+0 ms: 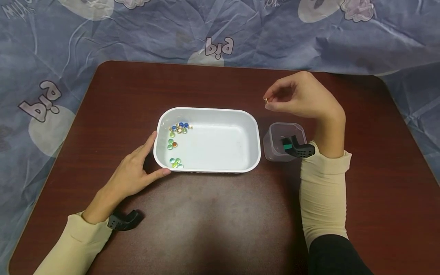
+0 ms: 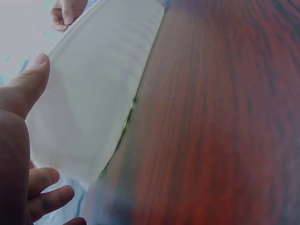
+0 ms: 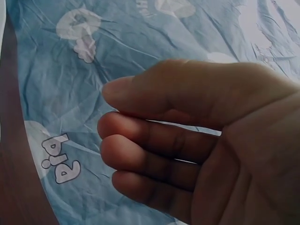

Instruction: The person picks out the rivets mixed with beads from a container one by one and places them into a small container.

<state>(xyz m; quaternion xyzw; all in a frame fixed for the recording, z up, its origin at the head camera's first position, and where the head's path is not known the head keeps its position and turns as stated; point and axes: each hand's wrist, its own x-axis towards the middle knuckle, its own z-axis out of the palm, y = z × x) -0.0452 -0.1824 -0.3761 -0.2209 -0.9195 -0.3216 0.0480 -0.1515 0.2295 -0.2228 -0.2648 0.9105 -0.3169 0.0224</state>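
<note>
Delicately, the right hand (image 1: pixel 304 95) pinches a small gold-coloured piece (image 1: pixel 266 100) between thumb and fingers, near the far right corner of the white tray (image 1: pixel 220 145) and a clear plastic container (image 1: pixel 272 153). The left hand (image 1: pixel 134 172), spread wide, touches the tray's left end, beside glass marbles (image 1: pixel 170 146) inside.

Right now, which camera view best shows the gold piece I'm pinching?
The head view: the gold piece shows clearly in your right hand. The left wrist view shows at most a blurred speck; the right wrist view, none.
</note>
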